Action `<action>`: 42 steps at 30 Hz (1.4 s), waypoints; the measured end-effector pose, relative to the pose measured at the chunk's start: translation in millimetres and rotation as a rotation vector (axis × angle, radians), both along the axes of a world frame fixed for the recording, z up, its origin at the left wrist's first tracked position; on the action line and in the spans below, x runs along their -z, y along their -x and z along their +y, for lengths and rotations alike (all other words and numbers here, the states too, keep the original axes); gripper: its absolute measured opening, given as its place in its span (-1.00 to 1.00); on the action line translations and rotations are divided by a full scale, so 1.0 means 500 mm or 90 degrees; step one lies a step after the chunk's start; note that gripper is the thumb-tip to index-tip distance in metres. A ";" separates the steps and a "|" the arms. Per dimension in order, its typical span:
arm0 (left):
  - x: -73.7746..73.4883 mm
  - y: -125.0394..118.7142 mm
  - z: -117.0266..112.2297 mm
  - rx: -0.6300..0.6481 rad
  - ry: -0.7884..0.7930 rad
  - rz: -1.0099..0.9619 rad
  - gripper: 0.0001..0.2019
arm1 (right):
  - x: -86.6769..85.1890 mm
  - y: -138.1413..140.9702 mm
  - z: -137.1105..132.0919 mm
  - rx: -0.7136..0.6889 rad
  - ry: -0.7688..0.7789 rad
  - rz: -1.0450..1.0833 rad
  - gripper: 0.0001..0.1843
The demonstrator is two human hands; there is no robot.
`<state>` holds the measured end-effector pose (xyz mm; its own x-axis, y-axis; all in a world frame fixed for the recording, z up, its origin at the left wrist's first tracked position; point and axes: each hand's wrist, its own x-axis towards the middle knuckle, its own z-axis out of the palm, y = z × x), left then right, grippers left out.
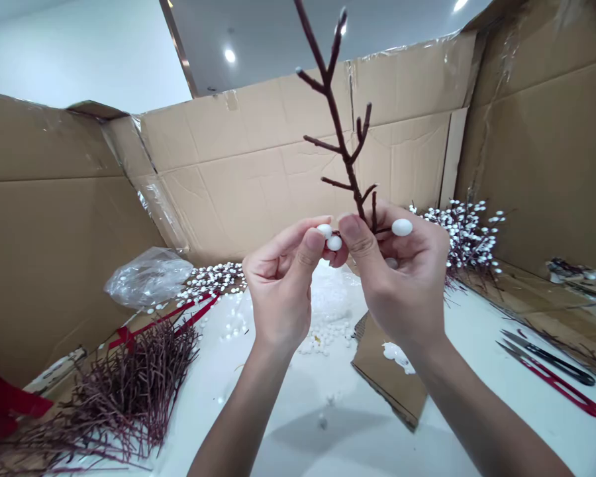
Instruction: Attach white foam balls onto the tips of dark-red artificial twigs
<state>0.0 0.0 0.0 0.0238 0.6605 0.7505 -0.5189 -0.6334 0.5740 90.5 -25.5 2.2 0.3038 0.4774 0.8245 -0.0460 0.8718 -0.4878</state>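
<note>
Upright in front of me stands a dark brown artificial branch (345, 156) with short side twigs. My right hand (402, 265) is closed around its lower end, thumb in front. One white berry (402, 227) sits on a twig beside the right fingers. My left hand (285, 278) pinches a white berry (324, 231) between thumb and forefinger, close to the right thumb. Just below it, another white berry (334, 243) is at the end of a low twig. Whether the pinched berry is on a twig tip is hidden by the fingers.
Bare brown twigs (134, 377) lie at the left, near red ribbon (193, 315) and a clear plastic bag (149, 277). Loose white berries (322, 339) are scattered mid-table. White glue (397, 356) sits on a cardboard piece (390, 384). Thread snips (556, 377) and berried branches (469, 238) are at right.
</note>
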 end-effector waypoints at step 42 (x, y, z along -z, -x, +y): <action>0.002 0.005 -0.014 -0.057 -0.033 0.054 -0.92 | 0.007 0.014 -0.001 0.052 -0.002 0.065 -0.74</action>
<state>-2.6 -7.1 -1.0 0.0314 0.6232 0.7814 -0.4096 -0.7051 0.5788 83.7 -25.7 -1.0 0.4232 0.4450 0.7892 -0.0241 0.8763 -0.4812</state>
